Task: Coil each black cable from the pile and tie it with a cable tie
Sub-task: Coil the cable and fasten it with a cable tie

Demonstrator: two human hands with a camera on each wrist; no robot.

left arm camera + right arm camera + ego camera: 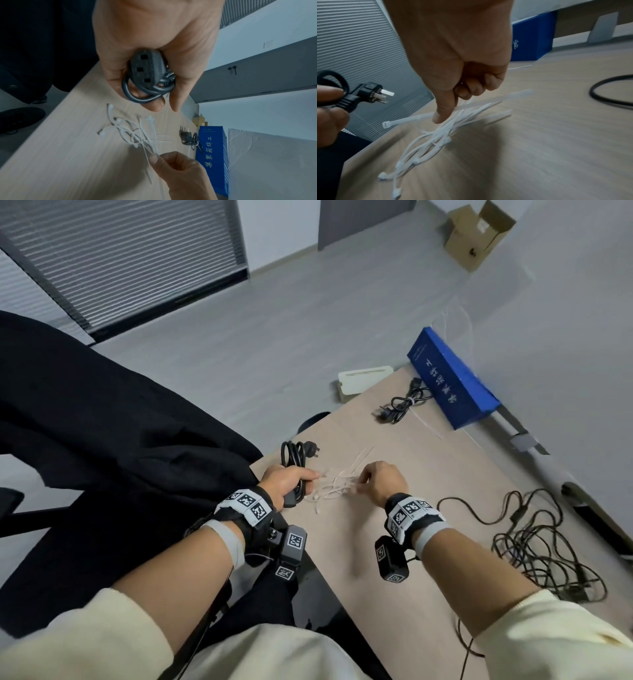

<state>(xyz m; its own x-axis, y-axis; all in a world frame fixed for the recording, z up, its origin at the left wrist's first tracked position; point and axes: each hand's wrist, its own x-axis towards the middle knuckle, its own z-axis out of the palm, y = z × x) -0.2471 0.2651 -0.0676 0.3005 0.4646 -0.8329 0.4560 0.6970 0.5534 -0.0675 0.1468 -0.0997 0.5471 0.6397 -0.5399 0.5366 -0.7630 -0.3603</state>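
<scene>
My left hand point(289, 481) grips a coiled black power cable point(294, 455) at the table's left edge; its three-hole socket end point(145, 70) sits in my palm and its plug point(368, 93) sticks out past my fingers. A loose heap of white cable ties point(334, 486) lies between my hands. My right hand point(378, 479) pinches one white tie point(476, 104) out of the heap with thumb and forefinger point(155, 157). A tangled pile of black cables point(537, 546) lies on the right of the table.
A coiled, tied black cable point(402, 404) lies at the far end beside a blue box point(452, 378). The light wooden table point(411, 542) ends close to my left hand. A black cloth-covered chair point(102, 422) stands left, a cardboard box point(476, 234) far off on the floor.
</scene>
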